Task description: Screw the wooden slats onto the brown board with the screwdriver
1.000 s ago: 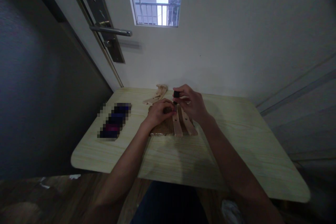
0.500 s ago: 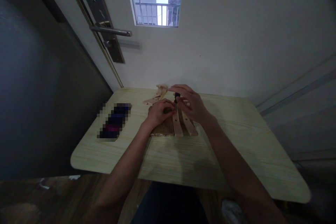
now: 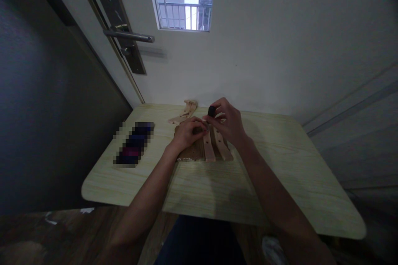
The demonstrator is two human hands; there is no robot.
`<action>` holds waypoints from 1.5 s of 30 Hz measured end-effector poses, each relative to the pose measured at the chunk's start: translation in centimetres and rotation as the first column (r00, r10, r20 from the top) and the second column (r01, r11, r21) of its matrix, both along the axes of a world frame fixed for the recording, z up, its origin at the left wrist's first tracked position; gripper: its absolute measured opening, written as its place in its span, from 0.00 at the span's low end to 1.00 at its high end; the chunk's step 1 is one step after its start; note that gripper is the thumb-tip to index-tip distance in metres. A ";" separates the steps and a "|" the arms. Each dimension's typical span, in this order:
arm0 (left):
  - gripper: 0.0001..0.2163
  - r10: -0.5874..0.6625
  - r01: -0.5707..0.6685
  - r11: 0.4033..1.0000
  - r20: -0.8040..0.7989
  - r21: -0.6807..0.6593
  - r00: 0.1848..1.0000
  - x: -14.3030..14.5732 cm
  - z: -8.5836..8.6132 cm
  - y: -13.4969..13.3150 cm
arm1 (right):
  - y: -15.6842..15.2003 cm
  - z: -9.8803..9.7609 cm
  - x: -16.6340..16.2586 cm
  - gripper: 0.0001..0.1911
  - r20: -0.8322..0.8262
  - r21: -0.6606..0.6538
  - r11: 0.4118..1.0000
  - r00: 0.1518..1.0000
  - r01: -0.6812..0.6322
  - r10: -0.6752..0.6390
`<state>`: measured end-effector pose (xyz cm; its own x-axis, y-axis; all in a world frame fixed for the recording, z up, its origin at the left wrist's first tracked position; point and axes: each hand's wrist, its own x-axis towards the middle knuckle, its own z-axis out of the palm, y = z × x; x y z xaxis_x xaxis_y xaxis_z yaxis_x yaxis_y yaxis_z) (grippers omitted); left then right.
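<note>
A brown wooden board (image 3: 190, 152) lies on the pale wood table (image 3: 217, 182), with two light wooden slats (image 3: 210, 149) with holes resting on it. My left hand (image 3: 186, 131) presses curled fingers on the far end of the board and slats; what its fingertips pinch is too small to tell. My right hand (image 3: 226, 123) grips a small black-handled tool (image 3: 211, 112) held upright over the far end of a slat, right next to my left fingertips.
More light wooden pieces (image 3: 185, 112) lie at the table's far edge. A blurred dark object (image 3: 134, 149) lies on the table's left side. A white door with a metal handle (image 3: 130, 37) and small window (image 3: 183, 0) stands behind.
My right hand's fingers have re-gripped the black tool, first spread over it and now wrapped around its handle. My left hand has stayed in place.
</note>
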<state>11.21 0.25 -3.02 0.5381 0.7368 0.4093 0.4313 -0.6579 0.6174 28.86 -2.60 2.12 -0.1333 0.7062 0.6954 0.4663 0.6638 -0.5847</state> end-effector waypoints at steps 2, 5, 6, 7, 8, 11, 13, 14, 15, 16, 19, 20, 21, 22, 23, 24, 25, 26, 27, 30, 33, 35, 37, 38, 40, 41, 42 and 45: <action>0.02 -0.004 0.004 1.000 0.002 0.006 1.000 0.0 -0.1 0.1 | 0.0 0.1 -0.1 0.16 0.030 0.003 1.000 1.000 -0.005 0.004; 0.02 -0.010 0.010 1.000 0.001 0.016 1.000 0.0 -0.2 0.2 | -0.3 0.7 0.1 0.19 0.102 0.016 0.997 0.992 -0.070 0.068; 0.02 -0.013 0.013 1.000 -0.004 0.017 1.000 0.0 -0.3 0.3 | -0.5 1.0 0.2 0.17 0.111 0.020 0.996 0.990 -0.092 0.089; 0.02 -0.014 0.014 1.000 -0.009 0.017 1.000 -0.1 -0.3 0.3 | -0.7 1.2 0.3 0.14 0.123 0.018 0.994 0.987 -0.106 0.103; 0.01 -0.013 0.014 1.000 -0.015 0.015 1.000 -0.1 -0.3 0.3 | -0.8 1.4 0.4 0.13 0.130 0.015 0.995 0.987 -0.102 0.099; 0.01 0.000 0.000 1.000 -0.021 0.007 1.000 -0.1 -0.2 0.2 | -0.9 1.7 0.6 0.11 0.078 -0.010 0.998 0.995 -0.054 0.055; 0.01 0.002 -0.002 1.000 -0.024 0.007 1.000 0.0 -0.1 0.2 | -0.7 1.6 0.6 0.12 0.021 -0.067 0.997 0.999 -0.045 0.046; 0.02 -0.002 0.003 1.000 -0.028 0.008 1.000 0.0 -0.1 0.2 | -0.5 1.5 0.6 0.13 -0.001 -0.095 0.994 0.999 -0.045 0.045; 0.02 -0.004 0.004 1.000 -0.031 0.010 0.999 0.0 -0.1 0.2 | -0.3 1.4 0.6 0.14 -0.015 -0.114 0.993 0.999 -0.043 0.041; 0.02 -0.002 0.003 1.000 -0.035 0.014 0.999 0.0 -0.1 0.2 | -0.2 1.3 0.5 0.16 -0.022 -0.121 0.992 0.999 -0.031 0.028; 0.03 0.000 0.001 1.000 -0.034 0.026 0.999 0.0 -0.3 0.4 | 0.2 1.2 0.1 0.20 -0.005 -0.076 0.997 1.000 0.018 -0.019; 0.03 -0.001 0.002 1.000 -0.029 0.031 1.000 0.0 -0.4 0.4 | 0.3 1.2 0.0 0.21 0.015 -0.055 0.998 0.999 0.033 -0.033; 0.02 -0.004 0.005 0.999 -0.023 0.036 1.000 0.0 -0.5 0.5 | 0.4 1.3 -0.2 0.21 0.041 -0.035 0.998 0.998 0.048 -0.047; 0.02 -0.008 0.008 0.999 -0.018 0.040 1.000 0.1 -0.6 0.5 | 0.4 1.4 -0.3 0.21 0.069 -0.016 0.998 0.996 0.057 -0.055; 0.02 -0.011 0.011 0.999 -0.013 0.045 1.000 0.1 -0.7 0.6 | 0.4 1.6 -0.4 0.20 0.099 0.000 0.998 0.993 0.060 -0.059; 0.02 -0.012 0.012 0.999 -0.008 0.050 1.000 0.1 -0.7 0.6 | 0.3 1.7 -0.5 0.19 0.128 0.016 0.998 0.990 0.054 -0.055; 0.01 -0.014 0.014 0.998 -0.004 0.055 1.000 0.1 -0.8 0.6 | 0.2 1.9 -0.5 0.18 0.158 0.029 0.999 0.987 0.036 -0.040; 0.01 -0.017 0.017 0.998 -0.004 0.058 1.000 0.0 -0.8 0.7 | 0.0 2.0 -0.4 0.16 0.187 0.040 0.999 0.982 0.010 -0.017; 0.01 -0.017 0.018 0.998 -0.008 0.059 1.000 0.0 -0.8 0.6 | -0.3 2.1 -0.3 0.14 0.212 0.048 0.999 0.977 -0.022 0.012; 0.02 -0.008 0.009 0.998 -0.023 0.057 1.000 0.0 -0.8 0.6 | -1.0 2.1 0.2 0.16 0.244 0.076 0.991 0.966 -0.107 0.085; 0.02 -0.005 0.007 0.998 -0.029 0.058 1.000 -0.1 -0.8 0.6 | -1.1 1.7 0.6 0.17 0.191 0.048 0.989 0.973 -0.138 0.127; 0.03 -0.006 0.008 0.998 -0.030 0.064 1.000 -0.1 -0.8 0.6 | -0.7 1.5 0.6 0.16 0.146 0.011 0.994 0.984 -0.108 0.106; 0.03 -0.008 0.010 0.997 -0.030 0.071 1.000 -0.1 -0.9 0.7 | -0.2 1.3 0.4 0.16 0.111 0.002 0.999 0.993 -0.050 0.049; 0.03 -0.009 0.011 0.997 -0.030 0.074 1.000 -0.1 -0.9 0.7 | 0.0 1.2 0.2 0.16 0.100 0.002 1.000 0.995 -0.022 0.022; 0.03 -0.006 0.009 0.997 -0.037 0.072 0.999 -0.1 -0.9 0.7 | 0.5 1.2 0.0 0.17 0.096 -0.009 1.000 0.995 0.023 -0.022; 0.03 -0.003 0.006 0.998 -0.040 0.067 0.999 -0.1 -0.9 0.8 | 0.6 1.2 -0.1 0.17 0.102 -0.016 0.999 0.994 0.040 -0.038; 0.03 -0.001 0.003 0.998 -0.040 0.064 0.999 -0.1 -0.9 0.8 | 0.6 1.2 -0.2 0.16 0.112 -0.023 0.999 0.993 0.050 -0.047; 0.03 -0.014 0.016 0.997 -0.026 0.072 1.000 -0.1 -1.0 0.8 | 0.3 1.4 -0.2 0.16 0.178 -0.020 1.000 0.984 0.009 -0.005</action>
